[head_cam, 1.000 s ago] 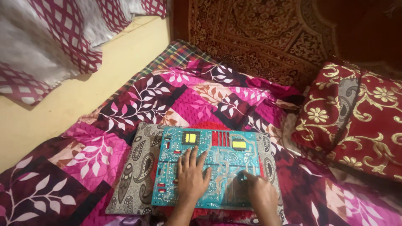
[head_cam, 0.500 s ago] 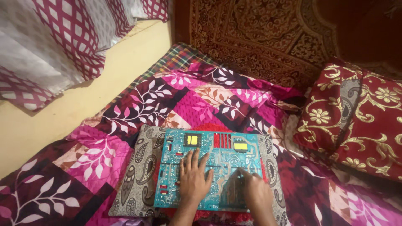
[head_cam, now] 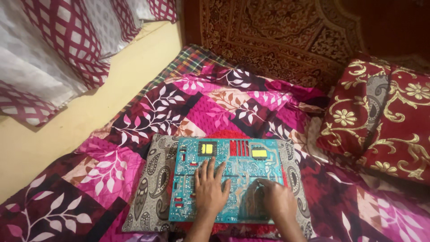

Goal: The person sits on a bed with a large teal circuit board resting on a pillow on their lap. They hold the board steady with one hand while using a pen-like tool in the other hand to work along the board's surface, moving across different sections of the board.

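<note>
Patchwork pink quilt (head_cam: 215,107) fills mid-frame. Teal circuit board (head_cam: 233,172) lies flat on grey paisley cushion (head_cam: 150,183), lower centre. Left hand (head_cam: 210,190) pressed flat, fingers spread wide. Right hand (head_cam: 277,199) blurred, fingertips on board; grip unclear. Board looks intact, all parts seated. Red-gold pillow (head_cam: 380,116) at right.

Teal circuit board (head_cam: 226,179), rectangular, lying flat, solder side up w/ two yellow parts + red strip along far edge; sits on grey paisley cushion (head_cam: 150,188) atop bed quilt.
</note>
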`<control>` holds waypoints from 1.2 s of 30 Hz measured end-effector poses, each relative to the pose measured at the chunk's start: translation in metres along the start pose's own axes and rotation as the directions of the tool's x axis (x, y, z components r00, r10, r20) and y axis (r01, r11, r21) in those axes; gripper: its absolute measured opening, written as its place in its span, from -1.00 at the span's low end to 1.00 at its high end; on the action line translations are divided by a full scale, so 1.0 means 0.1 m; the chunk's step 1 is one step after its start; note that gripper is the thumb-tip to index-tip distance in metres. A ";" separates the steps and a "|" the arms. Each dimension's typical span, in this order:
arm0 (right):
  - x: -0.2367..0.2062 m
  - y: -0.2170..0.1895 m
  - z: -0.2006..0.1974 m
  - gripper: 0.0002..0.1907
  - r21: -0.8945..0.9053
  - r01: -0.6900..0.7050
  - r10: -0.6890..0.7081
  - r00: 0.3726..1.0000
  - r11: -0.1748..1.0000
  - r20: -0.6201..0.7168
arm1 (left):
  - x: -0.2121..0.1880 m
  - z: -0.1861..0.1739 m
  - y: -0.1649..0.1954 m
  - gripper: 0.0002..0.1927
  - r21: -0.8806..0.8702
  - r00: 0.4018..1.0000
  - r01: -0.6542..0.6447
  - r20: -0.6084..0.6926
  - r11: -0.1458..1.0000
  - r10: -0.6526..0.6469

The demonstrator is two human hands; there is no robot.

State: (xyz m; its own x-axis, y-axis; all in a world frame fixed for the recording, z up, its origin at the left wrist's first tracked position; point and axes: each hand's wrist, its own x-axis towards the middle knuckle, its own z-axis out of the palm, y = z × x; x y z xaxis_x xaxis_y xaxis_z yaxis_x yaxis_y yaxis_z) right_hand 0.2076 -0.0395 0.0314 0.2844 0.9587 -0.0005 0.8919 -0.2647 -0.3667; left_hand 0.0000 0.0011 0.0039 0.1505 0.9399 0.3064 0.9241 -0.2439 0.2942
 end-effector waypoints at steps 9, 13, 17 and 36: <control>-0.10 0.07 -0.01 -0.67 0.027 0.127 -0.123 0.987 0.992 -0.098 | -0.01 0.01 -0.01 -0.36 -0.010 1.000 0.005 -0.013 1.000 -0.005; -0.11 0.02 -0.06 -0.70 0.020 0.091 -0.090 0.995 0.996 -0.031 | -0.03 -0.01 0.00 -0.37 -0.029 1.000 0.004 -0.026 1.000 -0.005; -0.11 -0.09 -0.10 -0.70 -0.001 0.024 -0.024 1.000 1.000 -0.019 | -0.02 -0.03 0.01 -0.37 -0.043 0.999 -0.001 -0.041 0.999 0.000; -0.26 -0.05 -0.06 -0.66 0.061 0.044 -0.043 0.999 0.997 -0.017 | -0.03 -0.05 0.01 -0.36 -0.021 0.997 -0.022 -0.078 1.000 0.021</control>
State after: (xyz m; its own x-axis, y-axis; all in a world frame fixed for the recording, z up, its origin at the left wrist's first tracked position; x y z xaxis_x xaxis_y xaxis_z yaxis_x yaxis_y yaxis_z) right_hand 0.1979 -0.0635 0.0387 0.2515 0.9674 0.0311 0.8805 -0.2153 -0.4224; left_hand -0.0015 -0.0026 0.0076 0.1415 0.9131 0.3824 0.9129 -0.2698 0.3065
